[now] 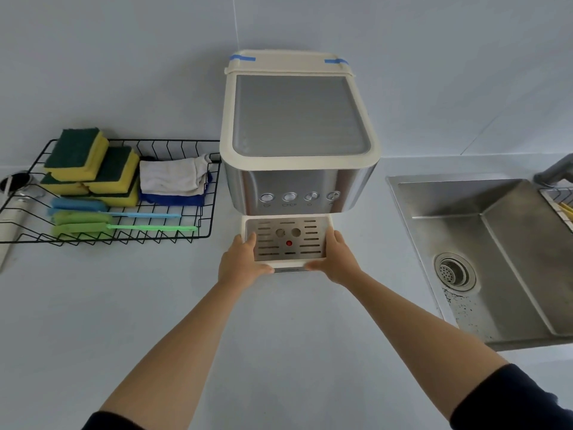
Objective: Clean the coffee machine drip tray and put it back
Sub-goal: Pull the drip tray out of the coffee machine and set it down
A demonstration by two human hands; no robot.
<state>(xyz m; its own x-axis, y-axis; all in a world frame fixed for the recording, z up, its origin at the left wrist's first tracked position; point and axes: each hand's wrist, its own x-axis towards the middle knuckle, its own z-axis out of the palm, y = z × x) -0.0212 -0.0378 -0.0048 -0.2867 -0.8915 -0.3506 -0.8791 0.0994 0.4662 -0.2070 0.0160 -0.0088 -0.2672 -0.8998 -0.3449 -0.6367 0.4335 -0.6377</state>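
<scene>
The cream and steel coffee machine (299,135) stands on the counter against the wall. Its drip tray (288,240), cream with a slotted metal grate and a small red float, sits at the machine's base, sticking out toward me. My left hand (242,262) grips the tray's left side, with the thumb along the front edge. On the tray's right side, my right hand (336,259) holds it the same way.
A black wire rack (198,231) on the left holds yellow-green sponges (90,169), folded cloths (173,181) and two small brushes (124,226). A steel sink (483,252) with a drain lies on the right, with a faucet (555,172) at its far edge.
</scene>
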